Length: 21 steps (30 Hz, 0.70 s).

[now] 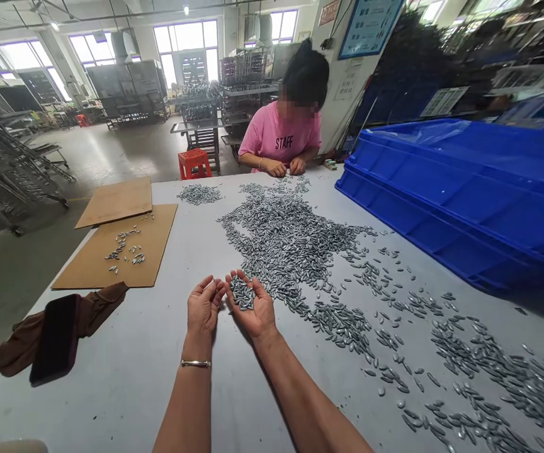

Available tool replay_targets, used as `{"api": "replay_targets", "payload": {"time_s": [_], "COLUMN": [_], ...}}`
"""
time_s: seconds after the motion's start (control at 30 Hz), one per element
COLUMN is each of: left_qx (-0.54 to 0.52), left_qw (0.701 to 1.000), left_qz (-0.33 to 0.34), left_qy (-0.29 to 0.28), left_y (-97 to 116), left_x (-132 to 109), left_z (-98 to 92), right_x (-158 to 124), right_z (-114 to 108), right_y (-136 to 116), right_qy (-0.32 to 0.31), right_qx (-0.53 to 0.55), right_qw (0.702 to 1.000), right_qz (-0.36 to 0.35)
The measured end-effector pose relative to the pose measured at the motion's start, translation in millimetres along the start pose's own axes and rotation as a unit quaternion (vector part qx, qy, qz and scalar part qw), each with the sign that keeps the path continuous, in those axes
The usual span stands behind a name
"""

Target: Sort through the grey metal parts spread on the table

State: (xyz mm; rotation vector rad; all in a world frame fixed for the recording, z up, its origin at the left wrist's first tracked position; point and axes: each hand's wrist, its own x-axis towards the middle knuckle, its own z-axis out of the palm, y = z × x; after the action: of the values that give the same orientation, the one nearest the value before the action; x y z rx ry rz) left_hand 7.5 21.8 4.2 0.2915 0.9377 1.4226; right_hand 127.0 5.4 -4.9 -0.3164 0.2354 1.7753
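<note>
My right hand (259,314) is cupped palm up, cradling a handful of small grey spindle-shaped metal pieces (242,293). Close beside it on the left, my left hand (203,307) has its fingers curled, thumb and fingertips together near the handful. Whatever is in that pinch, if anything, is too small to make out. A bracelet (196,363) circles the left wrist. Just beyond both hands spreads a large heap of the same pieces (286,242) on the white table (125,390), with looser pieces (484,352) trailing to the right.
Two cardboard sheets (158,242) lie at the left, the nearer bearing some pieces. A phone (55,340) rests on a brown cloth (104,308). Blue crates (423,189) stand at the right. Across the table, a person in a pink shirt (279,135) handles pieces near a small pile (199,194).
</note>
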Motion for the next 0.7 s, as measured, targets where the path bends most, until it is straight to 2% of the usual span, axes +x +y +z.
{"api": "replay_targets", "payload": {"time_s": [0.27, 0.53, 0.7], "left_qx": [-0.003, 0.040, -0.024], "left_qw": [1.000, 0.997, 1.000], "left_qz": [0.002, 0.062, -0.002], "left_qy": [0.003, 0.005, 0.006], "left_y": [0.3, 5.1, 9.1], "left_x": [-1.6, -1.1, -0.9], "left_z": [0.3, -1.4, 1.0], "right_x": [1.1, 2.1, 1.5], "right_z": [-1.4, 1.1, 1.7], "right_y": [-0.1, 0.5, 0.1], "right_qy": [0.005, 0.003, -0.002], "right_qx": [0.004, 0.002, -0.002], "right_qw": [1.000, 1.000, 1.000], "right_qz": [0.006, -0.002, -0.002]}}
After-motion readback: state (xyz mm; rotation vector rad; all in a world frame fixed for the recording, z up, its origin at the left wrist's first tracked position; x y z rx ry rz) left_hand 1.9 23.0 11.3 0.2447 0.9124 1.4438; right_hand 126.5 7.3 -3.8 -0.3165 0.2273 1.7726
